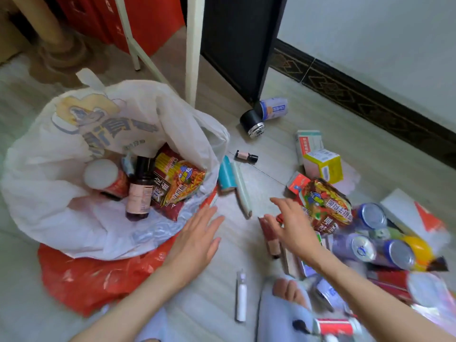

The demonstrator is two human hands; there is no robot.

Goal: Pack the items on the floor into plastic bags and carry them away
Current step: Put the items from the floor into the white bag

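both hands are spread flat and empty over the floor (222,280). the left hand (197,239) hovers, fingers together, at the near edge of the white plastic bag (74,169), which lies open on top of a red plastic bag (98,275). the right hand (293,227) reaches with fingers splayed over a dark red tube (270,239), beside a noodle packet (325,206). inside the white bag lie another noodle packet (177,178), a dark brown bottle (140,191) and a red jar with a white lid (104,177). between the hands rests a teal lint roller (234,183); nearer the person, a white tube (241,296). right of the right hand, cans (370,232), boxes (320,164) and more packets are heaped. farther off lie a small vial (246,156) and a black cylinder (251,123).
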